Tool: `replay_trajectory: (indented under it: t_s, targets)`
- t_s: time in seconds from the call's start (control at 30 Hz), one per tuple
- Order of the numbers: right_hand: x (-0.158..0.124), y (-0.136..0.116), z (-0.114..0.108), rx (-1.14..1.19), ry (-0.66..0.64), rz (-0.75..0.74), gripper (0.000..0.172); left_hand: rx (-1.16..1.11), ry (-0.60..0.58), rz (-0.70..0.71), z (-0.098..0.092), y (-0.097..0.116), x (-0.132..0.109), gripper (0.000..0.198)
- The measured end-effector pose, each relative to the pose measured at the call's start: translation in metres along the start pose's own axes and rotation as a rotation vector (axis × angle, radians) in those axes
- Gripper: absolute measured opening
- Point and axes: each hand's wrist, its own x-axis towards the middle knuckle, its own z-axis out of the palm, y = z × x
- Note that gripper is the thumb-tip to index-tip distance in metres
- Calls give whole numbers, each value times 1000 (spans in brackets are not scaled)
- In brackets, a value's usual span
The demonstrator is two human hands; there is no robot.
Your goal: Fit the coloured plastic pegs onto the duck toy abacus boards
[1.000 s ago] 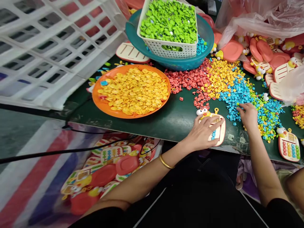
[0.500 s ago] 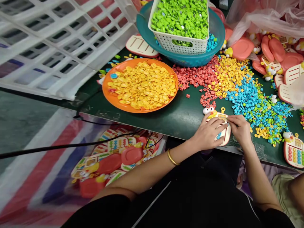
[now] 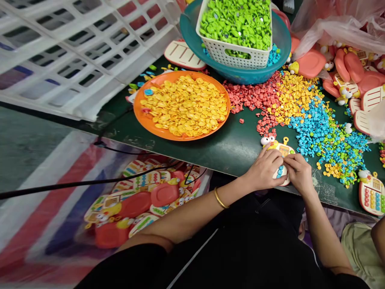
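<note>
A cream toy board [image 3: 285,150] with a duck face and bulging eyes lies at the table's front edge. My left hand [image 3: 265,168] is closed over its left side, holding it. My right hand [image 3: 300,173] is on its right side, fingers pinched together against the board; whatever is between them is hidden. Several blue pieces [image 3: 280,172] sit in a row on the board, partly covered by my fingers. Behind my right hand spreads a pile of loose blue pieces [image 3: 311,134].
An orange plate [image 3: 141,122] holds yellow pieces. Behind it, a teal basin [image 3: 234,75] carries a white basket [image 3: 210,48] of green pieces. A white crate [image 3: 75,80] stands left. Below lies a sack of toys [image 3: 135,206]. A filled toy board [image 3: 373,192] lies right.
My left fingers have curled in from a spread position. My right hand has moved left and slightly down over the board, closer to my left fingers. The view has shifted slightly.
</note>
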Motion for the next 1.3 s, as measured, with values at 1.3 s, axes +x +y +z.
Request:
replay_trajectory:
  t_s: [1.3]
  targets:
    - [18,58,-43,-352,198,63,27,47,-168,-20,-4,-3,11,69]
